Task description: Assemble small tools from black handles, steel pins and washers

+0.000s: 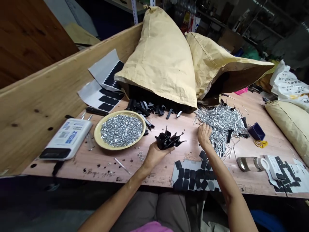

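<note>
A long wooden workbench (72, 164) with a pale top runs across the view, edged by a raw wooden side board (60, 87). Two tan paper sacks (159, 61) slump across its far side, and black plastic parts (145, 109) spill from the mouth of the nearer one. A stuffed tan sack (292, 129) lies at the right end, below a white printed sack (289, 83).

A heap of steel rods (222, 124) covers the bench right of centre. The right hand (204, 135) rests at the heap's near edge with its fingers curled together; I cannot tell whether they pinch a rod. The left hand (155, 154) is cupped beside it, its fingers closed around a bunch of the black plastic parts, with metal pins sticking out.

Just below the hands lies a sheet of black pads (195, 178). A round yellow-rimmed plate (96, 135) of steel washers (122, 130) sits left of them, near a white box with blue lettering (66, 138). A glass jar (251, 163) lies on its side, near a small blue box (256, 131). A few loose nuts (140, 157) lie near the left hand.
</note>
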A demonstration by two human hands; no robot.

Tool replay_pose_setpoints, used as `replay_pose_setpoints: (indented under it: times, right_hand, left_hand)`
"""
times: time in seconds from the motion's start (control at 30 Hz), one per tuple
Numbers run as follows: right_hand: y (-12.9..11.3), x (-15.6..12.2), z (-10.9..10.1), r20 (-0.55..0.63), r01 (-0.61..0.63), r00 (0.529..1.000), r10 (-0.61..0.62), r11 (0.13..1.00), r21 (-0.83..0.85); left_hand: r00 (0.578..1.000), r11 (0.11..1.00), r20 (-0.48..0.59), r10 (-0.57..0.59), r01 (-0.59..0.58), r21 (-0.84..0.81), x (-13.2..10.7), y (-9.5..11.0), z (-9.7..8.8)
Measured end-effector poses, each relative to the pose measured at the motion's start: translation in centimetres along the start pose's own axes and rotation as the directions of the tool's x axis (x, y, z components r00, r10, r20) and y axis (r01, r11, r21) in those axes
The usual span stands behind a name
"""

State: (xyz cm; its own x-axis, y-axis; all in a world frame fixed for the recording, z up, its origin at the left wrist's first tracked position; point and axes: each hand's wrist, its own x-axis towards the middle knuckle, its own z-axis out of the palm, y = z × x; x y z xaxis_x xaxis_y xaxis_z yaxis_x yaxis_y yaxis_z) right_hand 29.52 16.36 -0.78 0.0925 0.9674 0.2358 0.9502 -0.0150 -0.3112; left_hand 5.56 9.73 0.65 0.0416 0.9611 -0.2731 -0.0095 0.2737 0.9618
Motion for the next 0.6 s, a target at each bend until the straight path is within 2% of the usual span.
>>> replay_pose_setpoints:
  times: [0.13,0.23,0.3,0.4,0.47,0.6]
  right_hand:
    - [-1.0,1.5,-3.1,0.021,-0.018,1.000,0.020,0.996,-0.088]
    - [-3.5,1.2,-6.8,0.092,0.110,0.990,-0.104,0.991,-0.071]
    - [-5.5,0.2,-9.2,0.184,0.266,0.944,-0.272,0.962,0.055]
    - [-8.3,-1.1,-11.5,0.371,0.411,0.818,-0.439,0.898,0.156]
    - [-9.6,-1.4,-12.1,0.463,0.443,0.761,-0.454,0.886,0.140]
    - [-10.9,-1.1,-12.3,0.513,0.472,0.741,-0.433,0.879,0.061]
  left_hand:
    - [0.998,0.998,-0.008,-0.056,0.056,0.003,0.5,0.6,1.0]
    - [0.995,0.993,-0.055,-0.086,0.090,0.072,1.2,0.4,1.4]
    - [0.994,0.987,-0.052,-0.098,0.103,0.119,1.4,0.3,1.8]
    - [0.996,0.985,0.012,-0.094,0.091,0.145,1.2,0.5,2.6]
    - [0.995,0.987,0.062,-0.077,0.068,0.145,0.8,0.8,3.1]
    - [0.996,0.981,0.085,-0.025,0.008,0.196,0.1,1.5,3.8]
